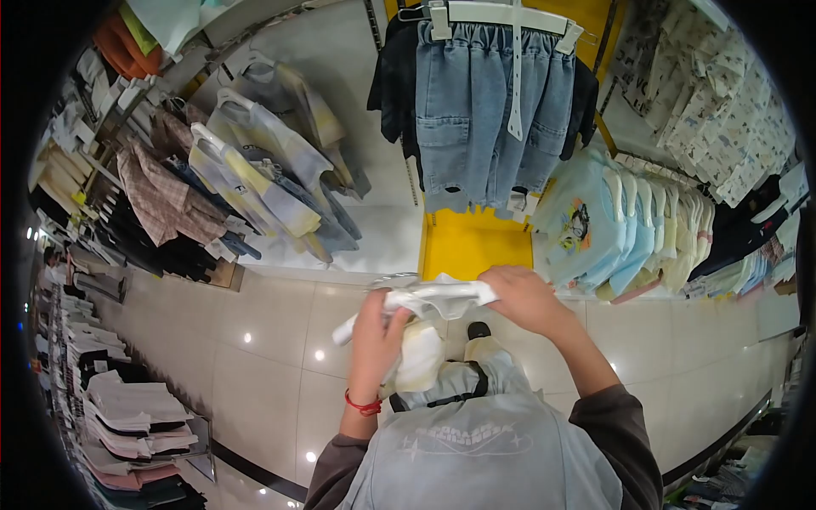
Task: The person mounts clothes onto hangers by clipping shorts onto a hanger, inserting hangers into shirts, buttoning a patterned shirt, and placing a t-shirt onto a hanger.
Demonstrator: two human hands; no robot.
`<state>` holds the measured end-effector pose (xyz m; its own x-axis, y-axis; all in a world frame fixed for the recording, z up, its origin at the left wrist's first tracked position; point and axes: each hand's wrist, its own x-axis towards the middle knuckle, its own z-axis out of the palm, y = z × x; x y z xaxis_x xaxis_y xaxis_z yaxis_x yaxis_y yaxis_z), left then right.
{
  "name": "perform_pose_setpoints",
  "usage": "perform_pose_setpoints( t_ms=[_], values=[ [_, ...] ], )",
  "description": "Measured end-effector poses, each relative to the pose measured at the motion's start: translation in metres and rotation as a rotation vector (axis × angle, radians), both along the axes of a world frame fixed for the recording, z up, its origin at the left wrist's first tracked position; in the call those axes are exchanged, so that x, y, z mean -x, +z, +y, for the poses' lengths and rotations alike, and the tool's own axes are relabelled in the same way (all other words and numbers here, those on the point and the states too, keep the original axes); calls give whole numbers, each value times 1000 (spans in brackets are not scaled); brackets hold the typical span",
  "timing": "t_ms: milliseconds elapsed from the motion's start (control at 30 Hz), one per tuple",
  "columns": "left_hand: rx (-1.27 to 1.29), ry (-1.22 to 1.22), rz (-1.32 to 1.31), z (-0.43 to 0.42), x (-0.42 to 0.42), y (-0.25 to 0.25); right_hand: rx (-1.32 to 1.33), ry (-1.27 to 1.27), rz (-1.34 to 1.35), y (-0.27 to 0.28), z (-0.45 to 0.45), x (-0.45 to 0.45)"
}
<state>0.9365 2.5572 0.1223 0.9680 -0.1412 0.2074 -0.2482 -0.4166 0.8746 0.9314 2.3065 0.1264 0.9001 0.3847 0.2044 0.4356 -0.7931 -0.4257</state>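
A white hanger with a pale garment on it is held up in front of the body, level with the lower edge of the wall display. My left hand, with a red cord at the wrist, is closed around the hanger and cloth near the left end. At the right end my right hand pinches the garment's edge. Below my left hand hangs a cream-coloured piece of cloth. The hands are slightly blurred.
Denim trousers hang on a white clip hanger ahead. Pale tops hang at the left, light blue shirts at the right. Folded clothes lie lower left. A yellow panel and tiled floor show below.
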Motion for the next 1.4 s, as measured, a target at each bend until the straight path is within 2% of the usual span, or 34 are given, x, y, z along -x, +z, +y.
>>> perform_pose_setpoints(
  t_ms=[67, 167, 267, 367, 467, 567, 667, 767, 867, 1167, 1267, 1400],
  values=[
    [-164, -66, -43, -14, 5, 1, 19, 33, 103, 3, 19, -2],
    [-11, -99, 45, -25, 2, -6, -68, 48, -109, 7, 26, -3],
    [-36, -85, 43, -20, 4, -13, -107, 69, 43, 18, 22, -3],
    [-136, -20, 65, -10, 3, -15, -148, 50, 62, 23, 8, -7],
    [-181, 26, 58, 1, 0, -25, -216, 15, 33, 16, -3, -13],
    [-258, 104, -186, 6, -6, -32, -181, -36, 126, 12, -7, -17],
    [-267, 11, -231, -4, -6, -21, -230, -21, 95, 1, -1, -19],
    [-315, -112, -192, -21, -6, -6, -259, 70, 112, -5, 10, -17],
    [-402, -178, -4, -22, -12, -12, -237, 96, 119, -1, 15, -14],
    [-350, -84, -145, -14, -16, -22, -154, -31, 175, -32, -22, -1],
    [-373, -68, -143, -14, -16, -30, -119, -67, 169, -43, -24, 2],
    [-398, -111, -103, -19, -14, -37, -165, 2, -18, -47, -22, 0]
  ],
)
